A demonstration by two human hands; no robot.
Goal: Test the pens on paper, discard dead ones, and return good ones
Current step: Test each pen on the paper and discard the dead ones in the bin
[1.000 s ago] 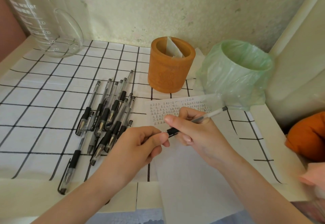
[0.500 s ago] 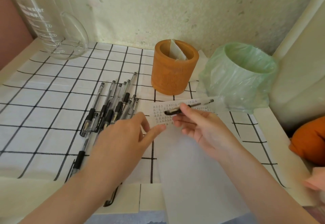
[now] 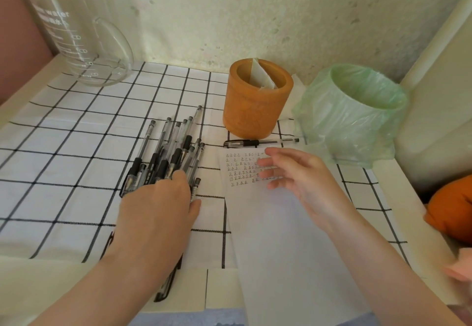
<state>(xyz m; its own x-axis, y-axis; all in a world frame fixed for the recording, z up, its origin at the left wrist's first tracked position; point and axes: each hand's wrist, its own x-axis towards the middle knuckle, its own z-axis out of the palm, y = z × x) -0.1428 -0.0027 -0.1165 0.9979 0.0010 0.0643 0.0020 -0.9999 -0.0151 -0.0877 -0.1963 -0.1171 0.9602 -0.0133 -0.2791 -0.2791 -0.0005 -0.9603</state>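
Observation:
A pile of several black-capped clear pens (image 3: 166,154) lies on the checked cloth (image 3: 63,146). My left hand (image 3: 158,210) rests palm down on the near end of the pile, its fingertips hidden among the pens. One capped pen (image 3: 260,142) lies alone in front of the orange pen holder (image 3: 255,105). My right hand (image 3: 293,172) hovers just short of it, fingers spread and holding nothing, over the written top of the white paper (image 3: 281,236). The bin lined with a green bag (image 3: 352,118) stands to the right of the holder.
A glass measuring jug (image 3: 81,39) stands at the back left. A folded paper sticks out of the orange holder. An orange object (image 3: 452,208) and something pink (image 3: 459,267) sit off the right edge. Another pen (image 3: 166,284) lies under my left forearm.
My right hand carried the pen forward, laid it in front of the orange holder and let go. My left hand moved from the pen's cap end onto the pile of pens.

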